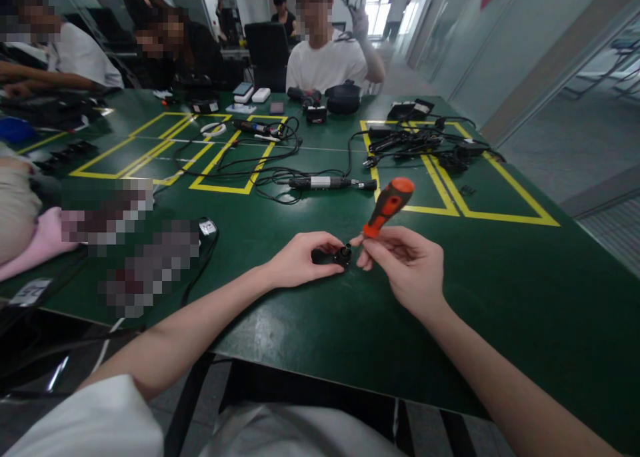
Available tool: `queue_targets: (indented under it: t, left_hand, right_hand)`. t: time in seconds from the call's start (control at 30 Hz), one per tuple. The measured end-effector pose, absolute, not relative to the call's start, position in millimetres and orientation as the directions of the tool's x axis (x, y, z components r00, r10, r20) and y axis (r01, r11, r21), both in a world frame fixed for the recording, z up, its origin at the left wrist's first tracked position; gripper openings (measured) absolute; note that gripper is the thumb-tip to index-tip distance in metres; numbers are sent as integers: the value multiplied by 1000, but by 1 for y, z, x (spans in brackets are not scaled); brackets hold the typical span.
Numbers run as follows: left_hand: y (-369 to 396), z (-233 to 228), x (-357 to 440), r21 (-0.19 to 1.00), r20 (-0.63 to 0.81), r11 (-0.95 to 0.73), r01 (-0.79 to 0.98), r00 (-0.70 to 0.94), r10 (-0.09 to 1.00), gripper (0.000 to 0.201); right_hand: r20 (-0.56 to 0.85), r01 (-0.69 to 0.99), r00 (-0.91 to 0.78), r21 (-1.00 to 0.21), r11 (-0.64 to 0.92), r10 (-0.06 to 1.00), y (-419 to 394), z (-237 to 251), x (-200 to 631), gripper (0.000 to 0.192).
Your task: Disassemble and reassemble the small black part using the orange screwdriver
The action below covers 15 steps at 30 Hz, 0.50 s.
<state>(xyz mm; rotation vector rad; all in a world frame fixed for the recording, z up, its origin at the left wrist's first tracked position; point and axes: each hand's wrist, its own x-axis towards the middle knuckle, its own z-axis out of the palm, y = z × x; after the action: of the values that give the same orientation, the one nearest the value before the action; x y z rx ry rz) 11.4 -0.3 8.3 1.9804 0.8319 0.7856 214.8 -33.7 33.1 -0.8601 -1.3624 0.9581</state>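
Both hands point(360, 260) around small black part point(343, 255)

From my remote seat I see a dark green table point(500, 297) filling most of the frame, marked with yellow tape rectangles point(465, 207) across its middle and right. Behind it, at upper centre, stands a black office chair point(267, 50), and bright daylight pours through a window or glass door point(383, 4) at the top, though it is too washed out for me to say which. A pale wall with what looks like glass partitioning point(525, 50) runs down the right side above grey floor point(565, 150).
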Motion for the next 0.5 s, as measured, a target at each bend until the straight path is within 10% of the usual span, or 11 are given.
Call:
queue_targets:
  t: [0.5]
  left_hand:
    - [7,14,0,806,296,-537,248,617,729,56]
  right_hand:
    - [427,-69,-8,-902,426,904,-34,30,213,13]
